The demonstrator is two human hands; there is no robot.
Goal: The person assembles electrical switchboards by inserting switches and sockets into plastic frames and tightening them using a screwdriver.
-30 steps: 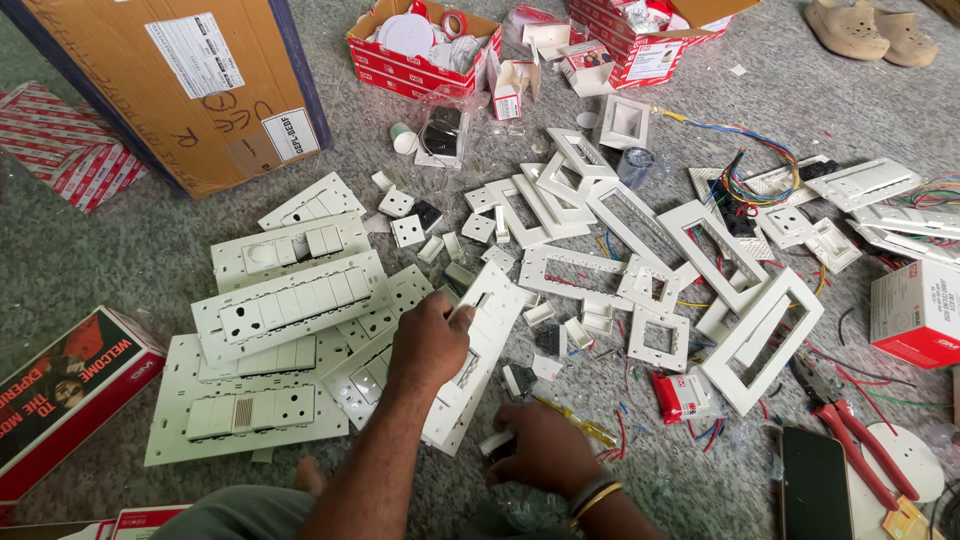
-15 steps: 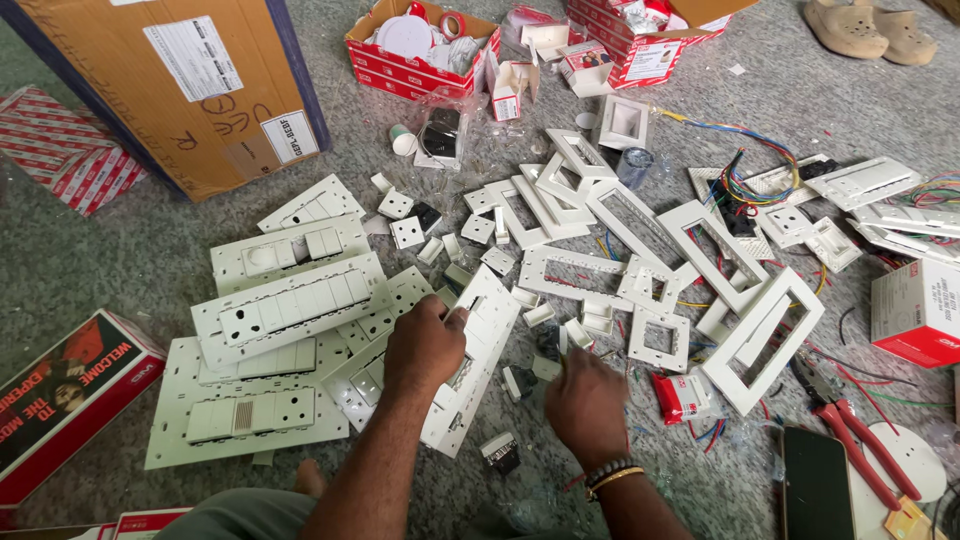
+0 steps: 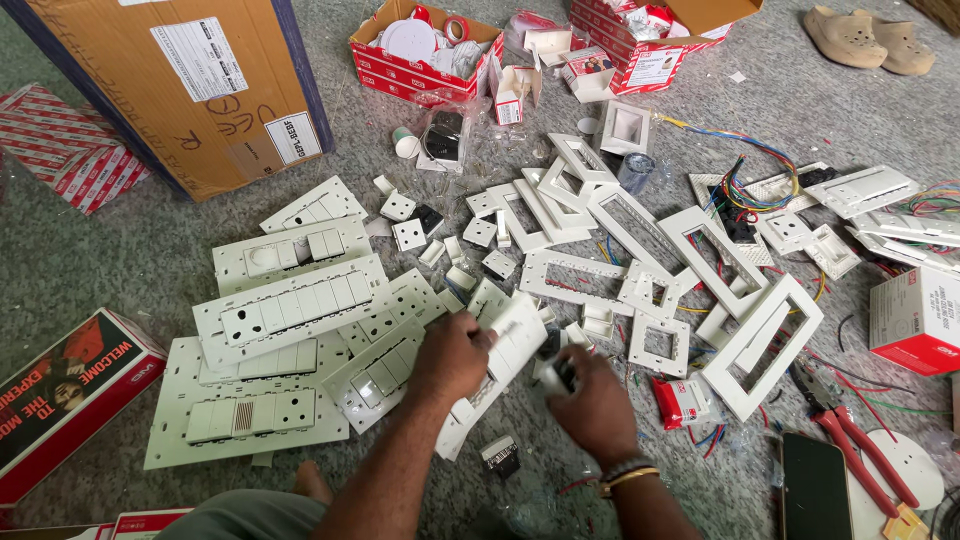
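My left hand (image 3: 450,360) grips a long white switch plate (image 3: 505,345) and tilts it up off the grey carpet. My right hand (image 3: 598,405) is closed around a small white switch module (image 3: 556,370) right beside the plate's lower edge. A bangle sits on my right wrist. Just left of my left hand lie assembled white switch boards (image 3: 290,310). Empty white plate frames (image 3: 640,270) are spread beyond both hands.
A big cardboard box (image 3: 190,80) stands at the back left, and red cartons (image 3: 420,45) with parts at the back. Red-handled pliers (image 3: 860,455) and a dark phone (image 3: 812,490) lie at the right. Coloured wires (image 3: 750,180), a red-white box (image 3: 915,320) and sandals (image 3: 865,38) are farther right.
My right hand has moved up from near my body to the plate with a small module in it. My left hand has lifted and tilted the plate to the right.
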